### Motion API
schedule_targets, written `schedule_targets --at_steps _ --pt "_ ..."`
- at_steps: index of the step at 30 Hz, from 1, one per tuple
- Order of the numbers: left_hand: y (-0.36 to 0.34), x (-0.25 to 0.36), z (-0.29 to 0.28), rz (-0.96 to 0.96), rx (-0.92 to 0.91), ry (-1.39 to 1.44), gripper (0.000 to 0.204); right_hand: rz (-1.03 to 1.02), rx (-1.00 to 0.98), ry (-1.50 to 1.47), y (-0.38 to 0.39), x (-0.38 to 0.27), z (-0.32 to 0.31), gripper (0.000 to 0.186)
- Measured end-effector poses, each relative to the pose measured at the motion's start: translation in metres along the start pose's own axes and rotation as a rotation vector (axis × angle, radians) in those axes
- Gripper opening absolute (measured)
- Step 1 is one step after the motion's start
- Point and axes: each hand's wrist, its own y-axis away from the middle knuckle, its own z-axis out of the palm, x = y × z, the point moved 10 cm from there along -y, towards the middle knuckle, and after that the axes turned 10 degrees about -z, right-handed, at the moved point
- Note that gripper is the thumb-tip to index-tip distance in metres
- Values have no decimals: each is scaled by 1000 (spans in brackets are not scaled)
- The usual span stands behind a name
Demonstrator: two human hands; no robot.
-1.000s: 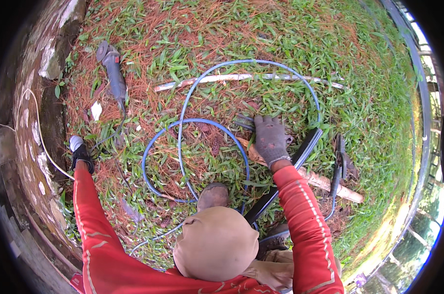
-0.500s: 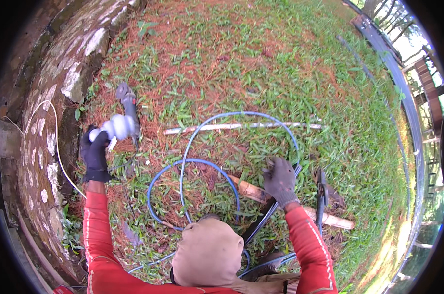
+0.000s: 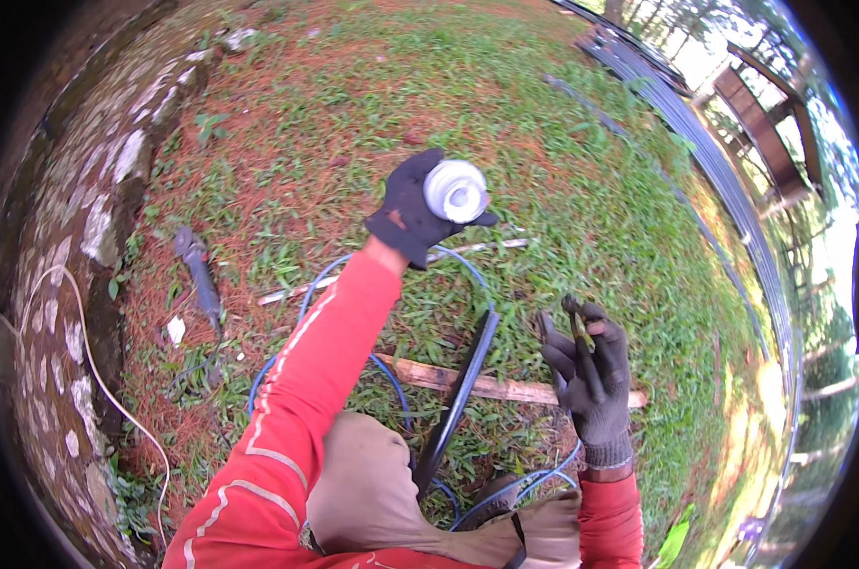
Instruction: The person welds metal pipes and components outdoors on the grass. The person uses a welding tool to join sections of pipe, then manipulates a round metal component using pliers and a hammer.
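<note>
My left hand (image 3: 415,209), in a black glove, is closed round a white round container (image 3: 456,192) whose ringed end faces me, held above the grass. Its arm stretches across toward the middle. My right hand (image 3: 592,384), in a grey glove, has its fingers bent round a slim dark tool with a yellow-green part (image 3: 582,329). The fingers hide most of this tool. Between the arms a black metal bar (image 3: 458,394) slants up from near the beige cloth (image 3: 368,484), across a wooden stick (image 3: 515,387). Neither hand touches the bar.
On the grass at left lies an angle grinder (image 3: 198,275). Loops of blue hose (image 3: 391,379) run round the work spot, and a thin pale stick (image 3: 491,246) lies beyond. A stone wall (image 3: 88,284) borders the left, with a white cable (image 3: 116,403). Long metal sheets (image 3: 676,123) lie at right.
My left hand has swung from the far left to the middle with the white container. My right hand has let go of the black bar, moved right and taken up the slim tool.
</note>
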Motion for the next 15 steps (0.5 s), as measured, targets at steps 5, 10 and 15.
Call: schedule_targets --at_steps 5,10,15 --pt "-77 -86 32 -75 6 -12 53 50 -63 -239 9 -41 -5 116" --pt "-73 -183 17 -47 120 208 56 2 21 -443 6 -69 -22 108" --pt "-64 -230 12 -46 58 249 52 102 171 -240 25 -8 -65 55"
